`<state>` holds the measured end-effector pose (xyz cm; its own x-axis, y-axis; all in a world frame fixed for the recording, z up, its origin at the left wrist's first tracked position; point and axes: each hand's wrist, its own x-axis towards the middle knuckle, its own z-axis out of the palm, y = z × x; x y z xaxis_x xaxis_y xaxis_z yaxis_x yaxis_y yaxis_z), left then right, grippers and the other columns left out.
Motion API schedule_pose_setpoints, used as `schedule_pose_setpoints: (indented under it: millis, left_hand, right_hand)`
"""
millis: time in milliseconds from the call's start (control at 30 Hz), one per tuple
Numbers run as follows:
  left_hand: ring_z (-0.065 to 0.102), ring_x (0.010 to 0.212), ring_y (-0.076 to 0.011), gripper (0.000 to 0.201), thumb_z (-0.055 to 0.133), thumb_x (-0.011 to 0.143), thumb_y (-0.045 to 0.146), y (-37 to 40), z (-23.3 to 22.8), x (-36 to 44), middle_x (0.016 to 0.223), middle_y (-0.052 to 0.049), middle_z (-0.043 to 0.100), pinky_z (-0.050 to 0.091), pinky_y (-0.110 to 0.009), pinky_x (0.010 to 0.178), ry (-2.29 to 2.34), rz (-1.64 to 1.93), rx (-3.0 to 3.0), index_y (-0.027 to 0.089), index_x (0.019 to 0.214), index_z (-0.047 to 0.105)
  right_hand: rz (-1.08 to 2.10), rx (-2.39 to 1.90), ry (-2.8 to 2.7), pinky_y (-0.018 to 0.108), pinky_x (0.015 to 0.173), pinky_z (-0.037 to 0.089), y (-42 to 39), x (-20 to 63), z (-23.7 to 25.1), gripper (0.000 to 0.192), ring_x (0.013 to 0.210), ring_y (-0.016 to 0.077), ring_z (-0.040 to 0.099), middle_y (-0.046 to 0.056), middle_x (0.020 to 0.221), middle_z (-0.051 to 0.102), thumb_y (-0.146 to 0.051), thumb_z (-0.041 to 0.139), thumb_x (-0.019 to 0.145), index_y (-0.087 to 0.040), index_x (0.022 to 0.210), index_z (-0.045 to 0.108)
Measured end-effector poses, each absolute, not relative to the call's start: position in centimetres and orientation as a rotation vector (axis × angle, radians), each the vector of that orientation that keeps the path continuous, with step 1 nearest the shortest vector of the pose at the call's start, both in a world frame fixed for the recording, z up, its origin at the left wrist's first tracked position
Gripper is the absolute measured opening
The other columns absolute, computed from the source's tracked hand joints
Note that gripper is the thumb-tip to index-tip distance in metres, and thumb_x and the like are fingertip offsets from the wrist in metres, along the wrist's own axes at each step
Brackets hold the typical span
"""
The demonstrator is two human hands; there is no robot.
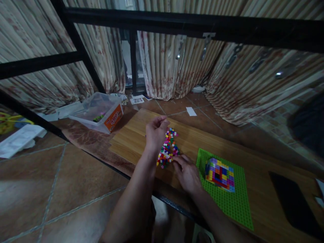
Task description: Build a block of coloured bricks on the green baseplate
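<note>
A loose heap of small multicoloured building bricks (165,153) lies on the wooden board. My left hand (155,132) is raised above the far part of the heap, thumb and fingers pinched together; whatever is between them is too small to make out. At the heap's near right edge, my right hand (187,173) rests low with curled fingers, their tips drawn together among the bricks. A green studded baseplate (235,211) lies to the right of that hand. On it stands a square, many-coloured brick structure (220,173) with a dark opening in its top.
The wooden board (134,128) carries a flat black panel (295,200) at the right. Beyond its left end stands a clear plastic bin (100,111) with an orange label. A black metal frame (162,17) crosses above, before striped curtains (174,67). White paper (191,111) lies on the floor.
</note>
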<state>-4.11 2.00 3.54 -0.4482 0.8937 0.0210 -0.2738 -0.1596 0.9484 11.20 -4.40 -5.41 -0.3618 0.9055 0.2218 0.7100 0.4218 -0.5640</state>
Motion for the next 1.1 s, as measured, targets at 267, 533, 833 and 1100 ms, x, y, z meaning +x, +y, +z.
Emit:
schedule_pose_setpoints:
  millis: [267, 533, 833, 1100]
  left_hand:
    - [0.054, 0.055, -0.0064, 0.015, 0.062, 0.073, 0.016, 1.6, 4.1, -5.3, 0.072, 0.0, 0.065, 0.044, -0.018, 0.056, 1.239, 1.743, 0.749, 0.014, 0.087, 0.065]
    - [0.052, 0.053, -0.0053, 0.018, 0.066, 0.07, 0.022, 1.5, 4.3, -6.3, 0.071, 0.0, 0.065, 0.043, -0.018, 0.055, 1.206, 1.803, 0.729, 0.014, 0.086, 0.065]
    - [0.054, 0.056, -0.0065, 0.025, 0.069, 0.066, 0.028, 1.1, 4.9, -8.2, 0.077, -0.002, 0.066, 0.045, -0.02, 0.058, 1.257, 1.838, 0.717, 0.014, 0.088, 0.066]
    - [0.052, 0.056, -0.0052, 0.027, 0.07, 0.064, 0.028, 1.2, 4.9, -8.6, 0.076, -0.001, 0.066, 0.044, -0.018, 0.057, 1.269, 1.843, 0.694, 0.014, 0.087, 0.067]
  right_hand:
    - [0.468, -1.382, -2.187, 0.032, 0.081, 0.049, -3.9, 10.2, -5.7, 0.019, 0.089, 0.0192, 0.062, 0.005, 0.095, 0.066, -0.017, 0.053, 0.088, -0.023, 0.094, 0.07]
    - [0.364, -1.548, -2.148, 0.031, 0.08, 0.046, -4.1, 9.3, -5.7, 0.016, 0.089, 0.0202, 0.061, 0.006, 0.094, 0.066, -0.02, 0.051, 0.089, -0.02, 0.092, 0.066]
    - [0.224, -1.573, -2.207, 0.035, 0.082, 0.047, -4.2, 9.4, -5.9, 0.021, 0.092, 0.0229, 0.06, 0.01, 0.097, 0.065, -0.019, 0.044, 0.093, -0.019, 0.099, 0.064]
    - [0.27, -1.541, -2.161, 0.036, 0.09, 0.047, -4.2, 9.2, -5.5, 0.019, 0.104, 0.0236, 0.059, 0.011, 0.112, 0.063, -0.019, 0.045, 0.093, -0.02, 0.096, 0.064]
